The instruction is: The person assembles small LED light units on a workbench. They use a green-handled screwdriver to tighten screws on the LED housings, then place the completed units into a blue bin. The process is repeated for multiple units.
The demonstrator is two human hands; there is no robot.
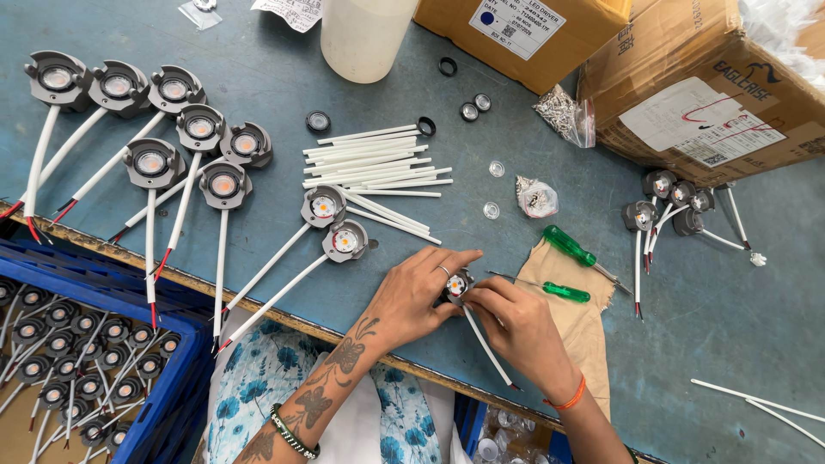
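Left hand (412, 296), tattooed forearm and ring on one finger, is closed around a small round grey lamp module with a lit-looking yellow centre and a white cable (457, 286); the module is pinched from the left side by the fingertips. It is held just above the near edge of the blue-grey worn table (275, 94), between both hands, with the cable trailing down and to the right past the table edge.

Far left, a blue plastic crate (185, 365) below the table is seen filled with more of the same modules. On the table's left part, a spread of finished grey modules with white leads (150, 163) is laid out in rows, red wire ends pointing toward the edge. Two more modules (335, 225) lie just left of the left hand. Behind them a pile of loose white cable pieces (374, 167) is stacked, and a white plastic container (365, 34) stands at the top.

Right hand (520, 326), orange band on the wrist, grips the same module from the right, fingers curled on it. Just beside it a tan cloth (576, 322) carries two green-handled screwdrivers (567, 247). Further right a small cluster of dark modules (670, 202) rests near brown cardboard boxes (687, 94)
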